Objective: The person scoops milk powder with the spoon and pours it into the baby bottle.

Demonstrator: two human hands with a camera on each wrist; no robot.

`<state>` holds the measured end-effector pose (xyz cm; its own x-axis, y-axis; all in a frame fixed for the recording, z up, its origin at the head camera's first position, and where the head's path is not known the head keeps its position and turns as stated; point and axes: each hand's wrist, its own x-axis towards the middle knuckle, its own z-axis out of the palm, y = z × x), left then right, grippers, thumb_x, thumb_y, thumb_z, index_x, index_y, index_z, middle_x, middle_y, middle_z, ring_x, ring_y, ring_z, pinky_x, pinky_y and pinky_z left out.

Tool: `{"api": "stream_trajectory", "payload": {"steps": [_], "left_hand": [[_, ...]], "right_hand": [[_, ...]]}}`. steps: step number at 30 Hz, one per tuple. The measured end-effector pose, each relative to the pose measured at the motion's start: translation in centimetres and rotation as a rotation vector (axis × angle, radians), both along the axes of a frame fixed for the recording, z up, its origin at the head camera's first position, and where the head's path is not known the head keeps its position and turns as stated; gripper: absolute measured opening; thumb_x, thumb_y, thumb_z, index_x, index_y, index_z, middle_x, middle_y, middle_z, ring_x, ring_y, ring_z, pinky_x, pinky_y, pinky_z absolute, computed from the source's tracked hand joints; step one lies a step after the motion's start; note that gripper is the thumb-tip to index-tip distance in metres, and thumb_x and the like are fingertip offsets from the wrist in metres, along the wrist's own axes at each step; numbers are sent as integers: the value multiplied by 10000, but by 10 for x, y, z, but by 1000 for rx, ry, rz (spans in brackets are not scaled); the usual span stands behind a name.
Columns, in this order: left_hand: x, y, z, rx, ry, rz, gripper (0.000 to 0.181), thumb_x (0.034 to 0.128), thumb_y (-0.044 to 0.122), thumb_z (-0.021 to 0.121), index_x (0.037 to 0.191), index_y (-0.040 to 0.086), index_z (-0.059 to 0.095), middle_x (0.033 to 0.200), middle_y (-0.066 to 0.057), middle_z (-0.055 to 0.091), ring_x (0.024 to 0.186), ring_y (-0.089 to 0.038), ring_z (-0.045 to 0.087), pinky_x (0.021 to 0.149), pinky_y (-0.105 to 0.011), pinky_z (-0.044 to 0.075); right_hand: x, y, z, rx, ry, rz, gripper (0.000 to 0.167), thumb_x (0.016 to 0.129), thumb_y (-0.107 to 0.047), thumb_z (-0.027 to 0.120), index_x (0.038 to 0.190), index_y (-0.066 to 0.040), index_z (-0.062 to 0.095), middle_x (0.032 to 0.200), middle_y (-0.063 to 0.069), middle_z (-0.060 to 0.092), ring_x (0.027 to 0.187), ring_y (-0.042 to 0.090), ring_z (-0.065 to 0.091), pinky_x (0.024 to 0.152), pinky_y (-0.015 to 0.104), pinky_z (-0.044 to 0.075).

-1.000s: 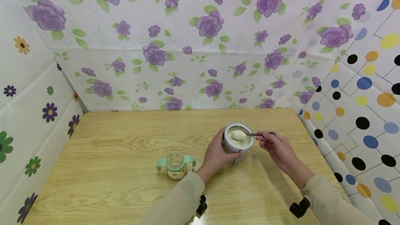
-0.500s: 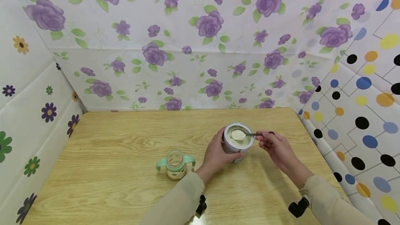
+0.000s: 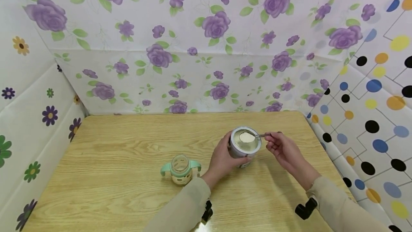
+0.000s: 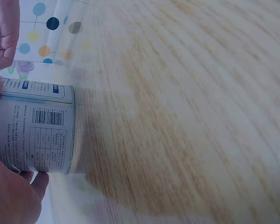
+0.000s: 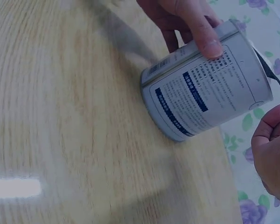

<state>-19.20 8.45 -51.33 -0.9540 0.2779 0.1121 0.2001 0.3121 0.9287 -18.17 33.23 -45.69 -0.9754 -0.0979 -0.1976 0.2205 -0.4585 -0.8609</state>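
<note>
My left hand grips the side of an open tin can of pale powder, its thumb across the near side. In the left wrist view the printed can carries a barcode, with fingers curled round it. From the right, my right hand pinches the handle of a metal spoon over the can's mouth. A mound of cream-coloured powder sits on the spoon's bowl. Part of the dark handle shows at the can's rim in the right wrist view.
A baby bottle without a lid, with two mint-green handles, stands on the wooden table left of my left forearm. Patterned cloth hangs behind the table and along both sides.
My right hand has risen slightly, lifting the spoon a little with the powder on it. The left hand, the can and the bottle have stayed in place.
</note>
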Motion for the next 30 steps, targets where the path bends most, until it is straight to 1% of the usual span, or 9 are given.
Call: {"api": "stream_trajectory", "payload": {"steps": [5, 8, 12, 19, 30], "left_hand": [[0, 0, 0, 0, 0, -1, 1061, 762, 417, 993, 1638, 309, 403, 1533, 36, 562, 1408, -208, 532, 1154, -499, 454], [-1, 0, -1, -5, 3, -2, 1065, 763, 422, 991, 1641, 308, 400, 1537, 37, 559, 1409, -204, 532, 1154, -494, 455], [0, 0, 0, -11, 1, -2, 1075, 766, 430, 988, 1650, 311, 387, 1545, 34, 552, 1412, -209, 531, 1153, -495, 458], [1, -1, 3, -3, 0, -1, 1066, 764, 417, 992, 1643, 296, 401, 1539, 22, 559, 1408, -217, 537, 1150, -502, 459], [0, -1, 2, -11, 1, -16, 1076, 777, 439, 979, 1656, 294, 375, 1543, 15, 548, 1398, -224, 541, 1139, -506, 467]], "right_hand": [[-2, 0, -5, 50, -27, -2, 378, 1161, -121, 450, 1002, -57, 787, 874, 3, 788, 756, 65, 678, 751, 207, 573], [-2, 0, -7, 78, -18, 0, 385, 1161, -123, 446, 998, -69, 791, 869, -9, 787, 749, 56, 670, 749, 201, 571], [-2, 1, -5, 72, 5, 2, 386, 1164, -126, 440, 1014, -67, 792, 878, -8, 789, 762, 56, 674, 757, 201, 571], [-1, -1, -6, 87, -9, 4, 390, 1162, -117, 444, 1003, -70, 797, 870, -6, 794, 752, 51, 687, 753, 202, 576], [-1, -1, -7, 94, 11, 1, 358, 1161, -140, 470, 1025, -69, 793, 872, -8, 791, 764, 55, 696, 758, 201, 578]]}}
